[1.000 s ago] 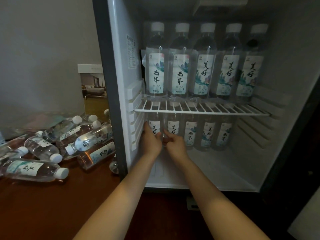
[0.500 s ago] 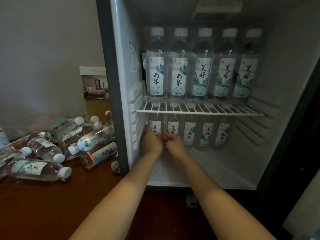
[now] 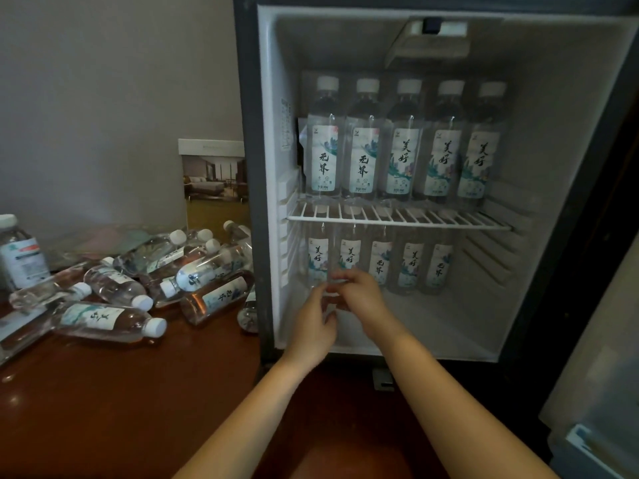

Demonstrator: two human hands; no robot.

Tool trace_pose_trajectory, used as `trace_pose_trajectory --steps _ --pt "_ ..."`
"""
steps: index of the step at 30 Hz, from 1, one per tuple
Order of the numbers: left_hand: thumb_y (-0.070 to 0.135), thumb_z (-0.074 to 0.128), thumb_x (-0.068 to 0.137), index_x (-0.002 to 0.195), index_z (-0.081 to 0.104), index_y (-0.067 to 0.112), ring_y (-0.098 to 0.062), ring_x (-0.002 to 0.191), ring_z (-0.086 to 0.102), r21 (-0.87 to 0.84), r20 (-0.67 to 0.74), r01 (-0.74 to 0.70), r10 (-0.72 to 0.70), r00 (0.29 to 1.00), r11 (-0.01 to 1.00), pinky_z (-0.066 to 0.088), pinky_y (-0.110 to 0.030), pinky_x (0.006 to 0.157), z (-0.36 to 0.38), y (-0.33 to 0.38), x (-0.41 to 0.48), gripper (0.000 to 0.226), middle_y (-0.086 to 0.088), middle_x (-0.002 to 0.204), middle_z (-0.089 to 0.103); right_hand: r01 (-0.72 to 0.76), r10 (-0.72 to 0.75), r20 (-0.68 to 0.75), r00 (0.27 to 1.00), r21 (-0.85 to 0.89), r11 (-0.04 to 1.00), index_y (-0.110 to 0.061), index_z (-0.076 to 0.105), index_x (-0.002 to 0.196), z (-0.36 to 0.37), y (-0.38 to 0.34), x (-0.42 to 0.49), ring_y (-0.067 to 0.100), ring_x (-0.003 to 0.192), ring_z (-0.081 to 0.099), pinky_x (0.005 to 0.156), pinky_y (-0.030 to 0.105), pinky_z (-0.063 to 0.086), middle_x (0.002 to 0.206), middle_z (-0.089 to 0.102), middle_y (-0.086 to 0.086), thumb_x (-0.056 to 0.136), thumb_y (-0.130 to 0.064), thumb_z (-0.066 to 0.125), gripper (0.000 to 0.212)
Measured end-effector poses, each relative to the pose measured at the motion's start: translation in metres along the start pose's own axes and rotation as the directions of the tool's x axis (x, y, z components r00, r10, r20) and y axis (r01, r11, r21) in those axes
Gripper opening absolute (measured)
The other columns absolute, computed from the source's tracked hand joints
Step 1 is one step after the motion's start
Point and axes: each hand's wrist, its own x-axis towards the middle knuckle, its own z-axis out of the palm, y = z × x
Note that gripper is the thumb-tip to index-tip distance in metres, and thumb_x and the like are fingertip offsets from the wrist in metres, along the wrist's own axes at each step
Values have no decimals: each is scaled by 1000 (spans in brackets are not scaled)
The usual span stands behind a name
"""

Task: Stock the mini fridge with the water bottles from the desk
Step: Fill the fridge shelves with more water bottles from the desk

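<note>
You are reaching both forearms into the mini fridge point(image 3: 539, 108), left hand point(image 3: 313, 323) and right hand point(image 3: 363, 295) loosely curled and empty before the lower row of water bottles point(image 3: 411, 267), with spare bottles point(image 3: 103, 321) lying on the desk point(image 3: 103, 392).

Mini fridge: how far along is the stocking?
Done: five water bottles upright on the wire shelf, a lower row of five beneath. In hand: left hand and right hand at that row's left end, grip blurred. Left: pile of bottles lying on the desk.
</note>
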Motion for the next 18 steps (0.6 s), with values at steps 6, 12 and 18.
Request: trace_pose_trajectory --steps 6,12,18 --pt "7 57 90 107 55 32 -6 83 67 -92 81 -2 10 997 996 47 -13 78 -62 -21 -72 30 1 84 72 -15 31 151 988 -107 994 -9 63 103 9 -8 -35 14 64 61 67 24 51 78 65 1 93 0 41 25" --pt "-2 50 91 102 59 16 -16 70 66 -107 -79 177 -186 979 978 52 -19 65 -117 -57 -80 23 -5 72 69 2 68 391 918 -175 985 -13 63 104 57 0 -54 11 69 60 69 20 48 80 65 -1 96 -5 41 24" --pt "10 55 89 112 57 12 -24 91 64 138 -189 253 -226 956 958 49 -36 83 -142 -75 -40 23 -4 93 67 95 2 420 907 -211 973 -13 46 136 109 11 -47 11 111 53 89 18 40 129 57 6 95 -12 48 40"
